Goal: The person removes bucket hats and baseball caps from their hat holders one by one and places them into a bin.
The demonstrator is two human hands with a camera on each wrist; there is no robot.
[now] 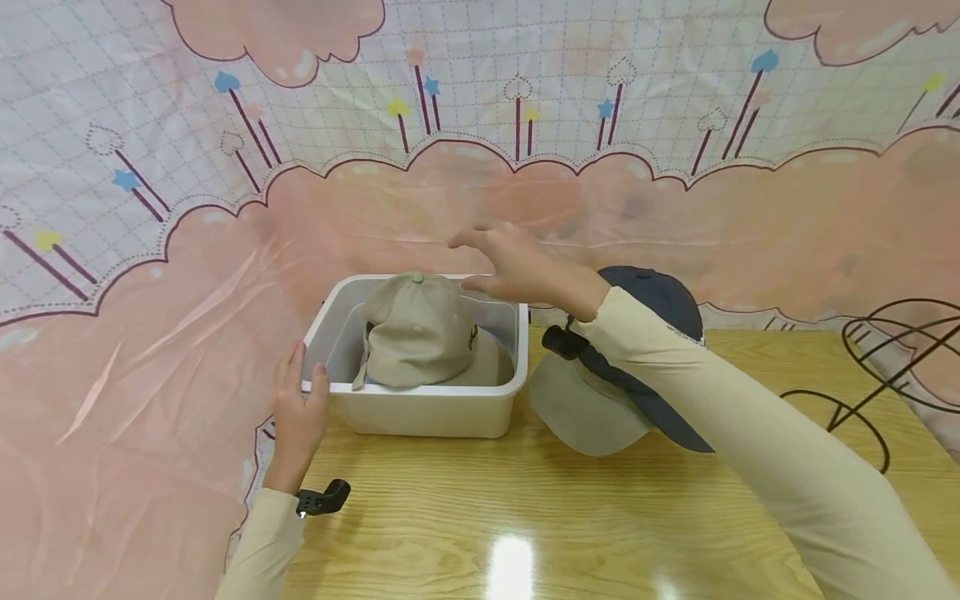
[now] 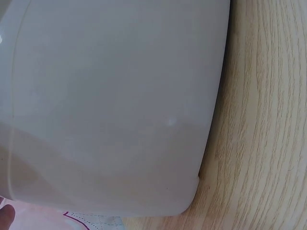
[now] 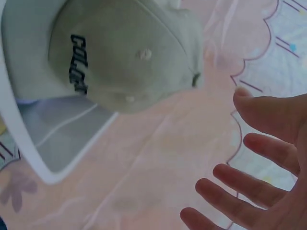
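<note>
A beige baseball cap (image 1: 420, 333) with dark lettering on its front sits inside a white plastic bin (image 1: 420, 412), its crown above the rim. Its lettering and brim show up close in the right wrist view. My left hand (image 1: 296, 417) rests at the bin's front left corner, fingers along the left side and thumb at the front wall. Over the bin's back right part, my right hand (image 1: 528, 267) hovers with fingers spread and nothing in them. In the right wrist view the right hand (image 3: 268, 167) stands apart from the cap (image 3: 129, 52).
Right of the bin lie a dark navy cap (image 1: 660, 300) and a light beige cap brim (image 1: 585, 408), partly hidden by my right forearm. A black wire frame (image 1: 862, 400) stands at the far right. Patterned pink cloth (image 1: 600, 200) hangs behind the wooden table (image 1: 420, 517).
</note>
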